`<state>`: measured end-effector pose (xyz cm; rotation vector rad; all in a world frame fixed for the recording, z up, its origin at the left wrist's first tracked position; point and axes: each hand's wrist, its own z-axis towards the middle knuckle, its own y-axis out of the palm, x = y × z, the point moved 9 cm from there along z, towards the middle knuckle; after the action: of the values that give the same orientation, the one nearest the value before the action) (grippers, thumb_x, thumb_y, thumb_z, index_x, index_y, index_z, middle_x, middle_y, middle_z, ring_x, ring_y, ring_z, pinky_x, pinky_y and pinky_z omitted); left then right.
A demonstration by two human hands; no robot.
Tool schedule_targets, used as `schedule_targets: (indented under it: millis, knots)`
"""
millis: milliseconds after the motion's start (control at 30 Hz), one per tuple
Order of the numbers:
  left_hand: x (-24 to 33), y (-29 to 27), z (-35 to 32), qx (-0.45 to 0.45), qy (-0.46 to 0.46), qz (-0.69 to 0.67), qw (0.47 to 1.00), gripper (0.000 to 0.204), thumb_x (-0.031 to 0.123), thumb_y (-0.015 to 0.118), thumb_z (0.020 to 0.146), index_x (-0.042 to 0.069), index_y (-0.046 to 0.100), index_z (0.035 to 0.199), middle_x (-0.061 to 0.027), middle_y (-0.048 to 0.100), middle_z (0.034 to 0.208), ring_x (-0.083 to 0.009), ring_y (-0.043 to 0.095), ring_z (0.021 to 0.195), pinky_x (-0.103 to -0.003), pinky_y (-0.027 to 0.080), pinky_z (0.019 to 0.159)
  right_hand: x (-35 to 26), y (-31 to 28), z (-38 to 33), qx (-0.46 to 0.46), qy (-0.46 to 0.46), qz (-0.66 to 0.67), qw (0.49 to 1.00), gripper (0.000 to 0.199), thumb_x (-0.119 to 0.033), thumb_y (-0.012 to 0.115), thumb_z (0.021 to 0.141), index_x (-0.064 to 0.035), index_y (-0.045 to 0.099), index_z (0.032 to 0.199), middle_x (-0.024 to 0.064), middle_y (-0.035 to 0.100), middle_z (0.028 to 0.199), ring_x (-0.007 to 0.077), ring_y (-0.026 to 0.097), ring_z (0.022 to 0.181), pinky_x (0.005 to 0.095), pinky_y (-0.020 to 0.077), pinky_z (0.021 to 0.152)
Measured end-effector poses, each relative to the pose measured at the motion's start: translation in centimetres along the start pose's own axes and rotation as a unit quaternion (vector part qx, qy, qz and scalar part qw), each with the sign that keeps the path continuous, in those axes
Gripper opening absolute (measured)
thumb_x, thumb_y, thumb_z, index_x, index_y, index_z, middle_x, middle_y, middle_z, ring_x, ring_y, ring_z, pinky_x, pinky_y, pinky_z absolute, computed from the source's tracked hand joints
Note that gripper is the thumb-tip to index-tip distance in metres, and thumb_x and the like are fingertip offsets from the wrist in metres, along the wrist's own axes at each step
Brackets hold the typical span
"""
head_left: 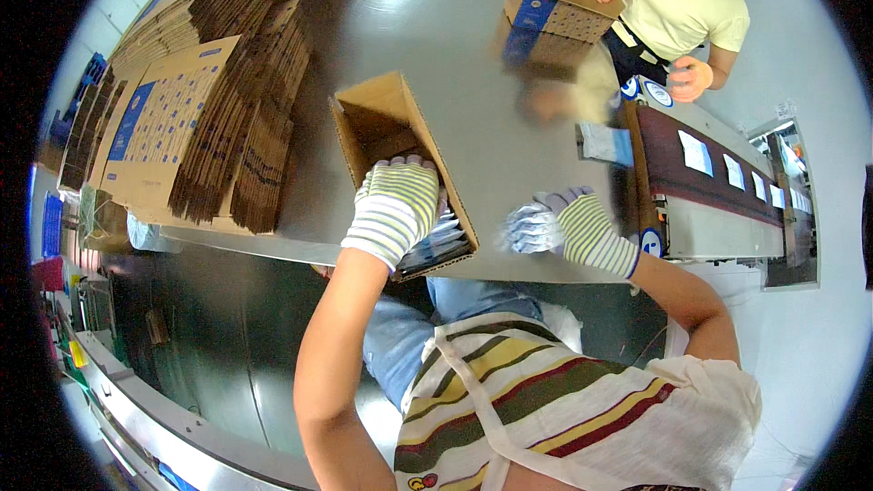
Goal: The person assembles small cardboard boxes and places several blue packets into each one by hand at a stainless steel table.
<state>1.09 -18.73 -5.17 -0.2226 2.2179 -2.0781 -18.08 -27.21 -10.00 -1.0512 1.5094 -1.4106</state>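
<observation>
While the striped-gloved left hand [398, 198], its grip unclear, lies in a brown cardboard box [378, 114], the right hand [587, 225] clutches silvery packets [532, 229].

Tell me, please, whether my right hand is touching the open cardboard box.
Apart. The head view shows it: grey tabletop lies visible between the right hand and the open cardboard box.

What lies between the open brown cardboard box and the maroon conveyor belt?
Head view: silvery packets, the striped-gloved right hand holding them, and a white-blue flat packet.
</observation>
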Motion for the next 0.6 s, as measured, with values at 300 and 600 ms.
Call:
schedule_targets:
  millis: [300,600]
  knots:
    - [0.3,0.3,0.2,-0.021,-0.012,-0.008,1.0,0.041,0.034,0.05,0.088,-0.001,0.061,0.106,-0.0197,0.059,0.11,-0.0327,0.058,0.1,-0.044,0.046,0.086,-8.7,-14.2,-4.9,0.468,-0.375,-0.125,0.79,0.03,-0.033,0.061,0.08,-0.0198,0.055,0.107,0.0004,0.059,0.102,0.0145,0.056,0.091,0.0309,0.0399,0.081]
    - [-0.3,0.4,0.3,0.0,-0.045,-0.053,0.998,0.033,0.029,0.05,0.087,0.006,0.063,0.105,-0.0166,0.065,0.102,-0.0307,0.063,0.093,-0.044,0.047,0.083,-8.1,-15.3,8.7,0.449,-0.242,-0.02,0.86,0.051,-0.037,0.06,0.085,-0.0147,0.05,0.129,0.0067,0.049,0.132,0.0215,0.044,0.122,0.0415,0.035,0.102]
